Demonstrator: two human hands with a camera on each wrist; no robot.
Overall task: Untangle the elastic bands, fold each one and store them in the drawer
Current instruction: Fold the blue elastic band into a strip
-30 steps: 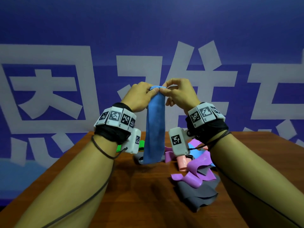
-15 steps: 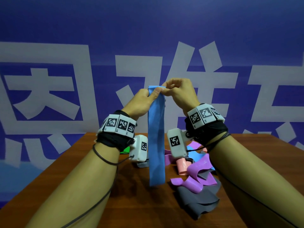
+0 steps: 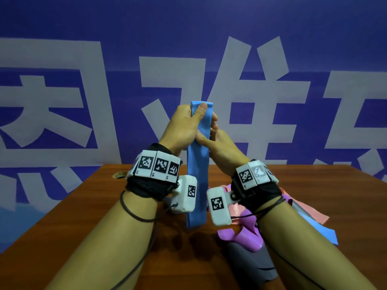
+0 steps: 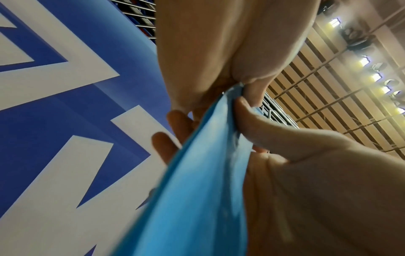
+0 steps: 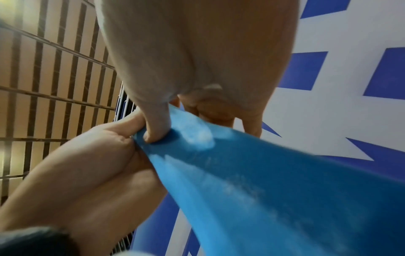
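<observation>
My left hand pinches the top of the blue elastic band, thumb clamped on its front; my right hand grips it just below, thumb across the strip. The band hangs straight down between my wrists, lower end just above the tabletop. Tangled purple, pink, grey and blue bands lie on the tabletop under my right forearm.
</observation>
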